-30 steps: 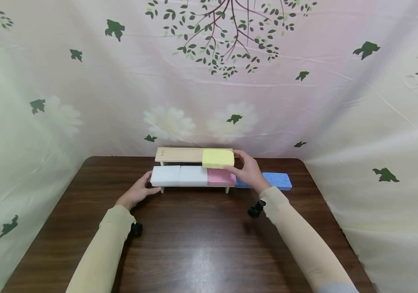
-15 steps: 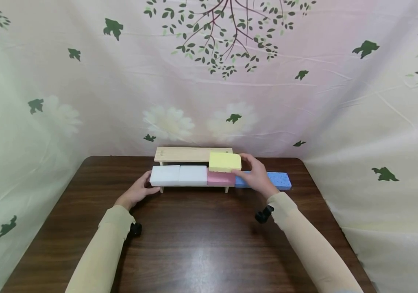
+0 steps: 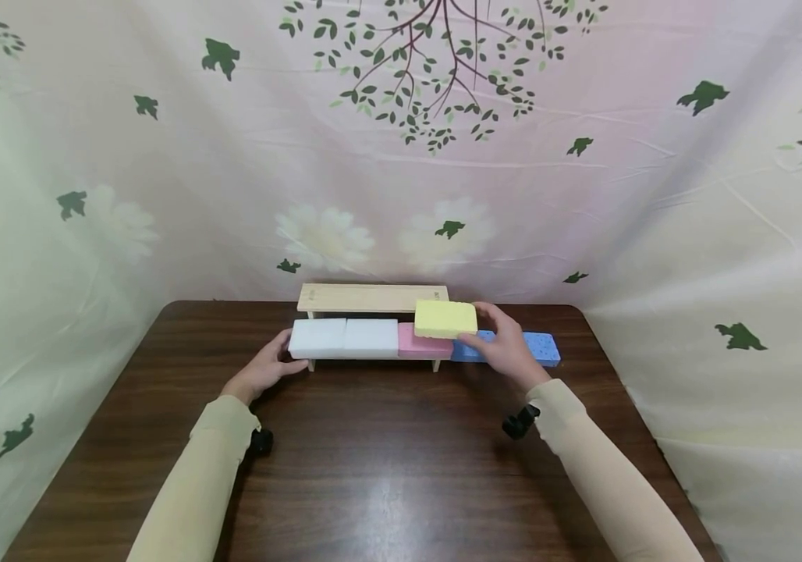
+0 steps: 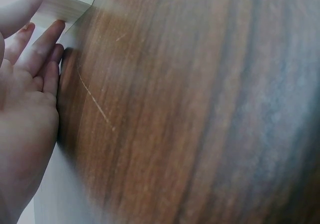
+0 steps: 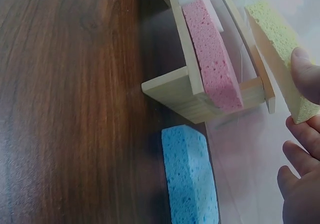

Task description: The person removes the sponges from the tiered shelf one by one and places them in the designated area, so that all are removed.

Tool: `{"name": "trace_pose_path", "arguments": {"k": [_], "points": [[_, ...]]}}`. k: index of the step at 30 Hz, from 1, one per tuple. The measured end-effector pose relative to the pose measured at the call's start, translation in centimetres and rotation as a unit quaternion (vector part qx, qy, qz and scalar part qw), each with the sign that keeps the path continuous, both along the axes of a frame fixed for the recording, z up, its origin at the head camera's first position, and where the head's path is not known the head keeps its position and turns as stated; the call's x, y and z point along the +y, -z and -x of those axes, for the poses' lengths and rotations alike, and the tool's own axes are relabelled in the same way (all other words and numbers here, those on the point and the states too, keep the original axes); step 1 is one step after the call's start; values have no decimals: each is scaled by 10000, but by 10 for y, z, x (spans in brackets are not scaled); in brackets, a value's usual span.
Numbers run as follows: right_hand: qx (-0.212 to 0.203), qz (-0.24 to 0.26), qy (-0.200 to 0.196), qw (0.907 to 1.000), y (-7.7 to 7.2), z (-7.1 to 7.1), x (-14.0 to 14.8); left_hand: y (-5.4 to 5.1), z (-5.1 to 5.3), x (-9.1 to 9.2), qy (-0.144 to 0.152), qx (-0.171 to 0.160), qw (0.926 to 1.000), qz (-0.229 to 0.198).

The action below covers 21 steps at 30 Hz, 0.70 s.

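Observation:
My right hand (image 3: 508,347) pinches a yellow sponge (image 3: 445,318) between thumb and fingers, raised in front of the two-step wooden shelf (image 3: 366,297). In the right wrist view the yellow sponge (image 5: 275,59) hangs apart from the wood and the pink sponge (image 5: 212,54). On the lower step, two white sponge-like blocks (image 3: 318,338) lie to the left of the pink sponge (image 3: 424,348). At the shelf's left end rests my left hand (image 3: 266,368); in the left wrist view its fairly straight fingers (image 4: 42,47) reach the wood (image 4: 72,7).
Blue sponge (image 3: 541,349) surface lies on the brown table (image 3: 373,460) to the right of the shelf. My right hand hides its middle, so I cannot tell whether it is one piece or two. A printed cloth (image 3: 401,179) hangs behind and at both sides.
My right hand has carried the yellow sponge off the upper step's right end, rightward and toward me. The left hand and the other sponges have stayed in place.

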State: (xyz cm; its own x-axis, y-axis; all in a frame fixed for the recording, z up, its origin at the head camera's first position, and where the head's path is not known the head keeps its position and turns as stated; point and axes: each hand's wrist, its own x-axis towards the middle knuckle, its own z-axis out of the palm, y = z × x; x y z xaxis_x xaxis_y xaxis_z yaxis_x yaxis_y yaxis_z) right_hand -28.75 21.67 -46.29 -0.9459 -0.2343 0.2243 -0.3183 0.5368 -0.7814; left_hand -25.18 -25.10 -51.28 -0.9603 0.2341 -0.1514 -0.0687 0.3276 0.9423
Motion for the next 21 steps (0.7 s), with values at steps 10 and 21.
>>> {"name": "trace_pose_path", "arguments": {"k": [10,21], "points": [[25,41,-120,9999,8,-6,9,23,13,-7,-31,48,9999,109],[-47,-201,20,9998,15,-11,22,33,17,-11,-39,175,9997,137]]}}
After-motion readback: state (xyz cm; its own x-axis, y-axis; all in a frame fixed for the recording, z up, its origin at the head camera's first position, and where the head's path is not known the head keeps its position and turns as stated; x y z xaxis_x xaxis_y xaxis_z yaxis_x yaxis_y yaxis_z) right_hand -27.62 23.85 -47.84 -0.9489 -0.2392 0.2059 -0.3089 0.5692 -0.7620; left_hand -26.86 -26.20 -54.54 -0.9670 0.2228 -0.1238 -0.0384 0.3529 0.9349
